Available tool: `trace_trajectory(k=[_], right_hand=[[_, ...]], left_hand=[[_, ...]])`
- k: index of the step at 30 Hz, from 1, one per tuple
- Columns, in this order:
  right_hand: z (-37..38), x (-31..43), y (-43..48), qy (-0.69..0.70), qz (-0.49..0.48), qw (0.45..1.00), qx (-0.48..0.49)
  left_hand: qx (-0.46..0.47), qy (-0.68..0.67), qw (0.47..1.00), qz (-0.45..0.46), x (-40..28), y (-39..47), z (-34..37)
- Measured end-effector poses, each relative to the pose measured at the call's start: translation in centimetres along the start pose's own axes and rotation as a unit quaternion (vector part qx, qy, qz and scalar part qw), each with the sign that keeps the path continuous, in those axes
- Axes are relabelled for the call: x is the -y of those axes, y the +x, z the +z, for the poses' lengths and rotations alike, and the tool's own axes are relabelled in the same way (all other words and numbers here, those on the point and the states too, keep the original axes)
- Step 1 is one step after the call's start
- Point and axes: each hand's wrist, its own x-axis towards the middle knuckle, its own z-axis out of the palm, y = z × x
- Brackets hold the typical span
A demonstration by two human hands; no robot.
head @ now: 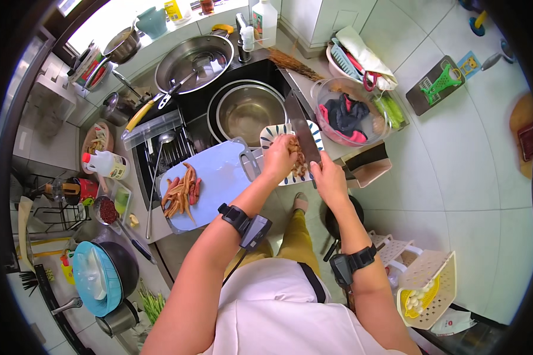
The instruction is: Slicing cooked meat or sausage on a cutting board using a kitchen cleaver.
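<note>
My right hand is closed around the handle of a wide-bladed kitchen knife, whose blade points up and away over the right part of a patterned plate. Brown chopped pieces lie on that plate. My left hand is over the pieces at the plate's left side, beside the blade; its fingertips are partly hidden, so whether it grips any pieces is unclear. To the left is a blue cutting board with a heap of brown and reddish strips, perhaps meat, on its left half.
Metal bowls sit behind the plate, and a large steel pan stands farther back. A clear tub with dark and pink cloth is at right. A white jug and a spoon of dark red grains lie left of the board.
</note>
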Motion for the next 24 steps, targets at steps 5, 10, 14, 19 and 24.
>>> trace_trajectory(k=[5, 10, 14, 19, 24], right_hand=[[0.7, 0.7, 0.4, -0.014, -0.028, 1.000, 0.000], [2.9, 3.4, -0.4, 0.105, -0.012, 0.991, 0.084], [6.9, 4.7, -1.1, 0.097, -0.052, 0.986, 0.123], [11.2, 6.2, -2.2, 0.078, -0.093, 0.980, 0.155], [12.5, 7.0, -2.7, 0.047, -0.106, 0.980, 0.159]], left_hand=[[-0.064, 0.012, 0.994, 0.087, -0.1, -1.6, -1.8], [-0.117, 0.029, 0.992, 0.045, 2.1, -4.9, -5.0], [-0.193, 0.183, 0.964, 0.022, 6.2, -8.5, -9.8], [-0.187, 0.347, 0.916, -0.071, 10.0, -12.8, -14.8], [-0.190, 0.403, 0.892, -0.073, 10.2, -15.2, -15.7]])
